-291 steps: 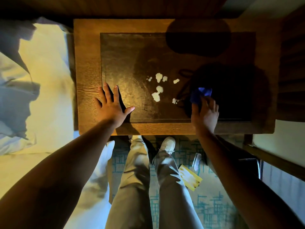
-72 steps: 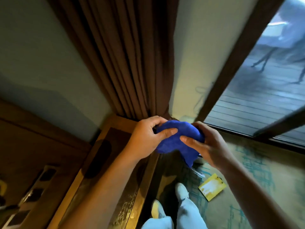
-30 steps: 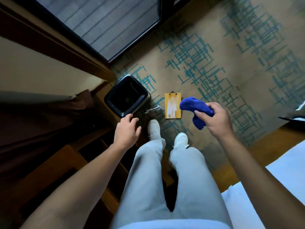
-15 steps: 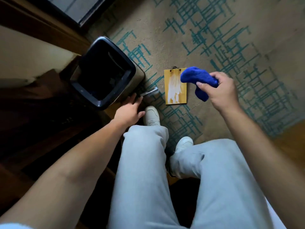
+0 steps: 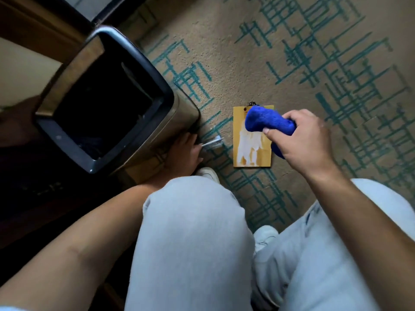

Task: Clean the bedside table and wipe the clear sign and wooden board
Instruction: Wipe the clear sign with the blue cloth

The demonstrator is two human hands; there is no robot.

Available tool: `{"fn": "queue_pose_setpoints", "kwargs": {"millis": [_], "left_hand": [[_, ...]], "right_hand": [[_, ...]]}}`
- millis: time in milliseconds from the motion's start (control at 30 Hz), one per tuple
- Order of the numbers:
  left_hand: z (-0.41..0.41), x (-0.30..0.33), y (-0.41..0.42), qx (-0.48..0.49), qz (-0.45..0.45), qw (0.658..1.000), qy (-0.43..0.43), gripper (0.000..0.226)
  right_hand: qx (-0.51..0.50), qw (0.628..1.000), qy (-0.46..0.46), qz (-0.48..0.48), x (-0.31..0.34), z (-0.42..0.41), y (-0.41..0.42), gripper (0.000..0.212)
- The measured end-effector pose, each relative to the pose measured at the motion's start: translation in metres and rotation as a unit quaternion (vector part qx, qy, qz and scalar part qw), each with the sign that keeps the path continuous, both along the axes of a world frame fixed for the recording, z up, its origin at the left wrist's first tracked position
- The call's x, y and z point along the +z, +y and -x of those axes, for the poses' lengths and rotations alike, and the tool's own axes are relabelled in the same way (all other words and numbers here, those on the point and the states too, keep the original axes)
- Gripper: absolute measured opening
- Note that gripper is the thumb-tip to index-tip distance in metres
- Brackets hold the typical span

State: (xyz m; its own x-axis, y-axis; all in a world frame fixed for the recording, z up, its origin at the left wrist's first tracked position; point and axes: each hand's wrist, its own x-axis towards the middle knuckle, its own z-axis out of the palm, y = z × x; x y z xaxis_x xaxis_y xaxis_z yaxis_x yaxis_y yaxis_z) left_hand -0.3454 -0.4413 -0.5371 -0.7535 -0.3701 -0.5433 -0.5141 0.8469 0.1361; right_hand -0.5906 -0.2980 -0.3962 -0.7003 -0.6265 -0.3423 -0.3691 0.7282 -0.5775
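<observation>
Wooden board (image 5: 251,140): on carpet, white smear unwiped. Clear sign (image 5: 212,143): beside bin, reached by left hand (image 5: 187,151), finger state cannot be told. Blue cloth (image 5: 267,122): gripped by right hand (image 5: 301,140).

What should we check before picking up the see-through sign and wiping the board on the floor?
1. Blue cloth gripped in right hand: ok.
2. Left hand at the clear sign: ok; firm grip: cannot tell.
3. Wooden board flat on carpet: ok.
4. Board clean: not ok, white smear on it.
5. Trash bin clear of the sign: not ok, right beside it.
</observation>
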Motion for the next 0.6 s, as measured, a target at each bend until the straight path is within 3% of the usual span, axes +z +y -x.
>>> {"fn": "queue_pose_setpoints", "kwargs": {"millis": [167,300,400,467,600], "left_hand": [[0.002,-0.026,0.002,0.000,0.066,0.996,0.054,0.021],[0.007,-0.037,0.005,0.002,0.103,0.992,0.078,0.019],[0.011,-0.036,0.009,0.049,0.054,0.992,0.099,0.021],[0.017,-0.032,0.013,0.129,0.003,0.986,0.106,0.023],[0.047,0.004,0.017,0.309,-0.146,0.932,0.119,0.023]], "right_hand": [[0.015,0.999,-0.015,0.024,-0.011,-0.002,-0.007,0.024],[0.027,0.999,-0.017,0.037,-0.014,-0.002,-0.015,0.022],[0.024,0.999,-0.009,0.039,-0.008,0.003,-0.010,0.020],[0.013,0.999,-0.009,0.046,-0.003,0.010,-0.005,0.023],[-0.049,0.997,-0.043,0.052,0.002,0.028,0.008,0.021]]}}
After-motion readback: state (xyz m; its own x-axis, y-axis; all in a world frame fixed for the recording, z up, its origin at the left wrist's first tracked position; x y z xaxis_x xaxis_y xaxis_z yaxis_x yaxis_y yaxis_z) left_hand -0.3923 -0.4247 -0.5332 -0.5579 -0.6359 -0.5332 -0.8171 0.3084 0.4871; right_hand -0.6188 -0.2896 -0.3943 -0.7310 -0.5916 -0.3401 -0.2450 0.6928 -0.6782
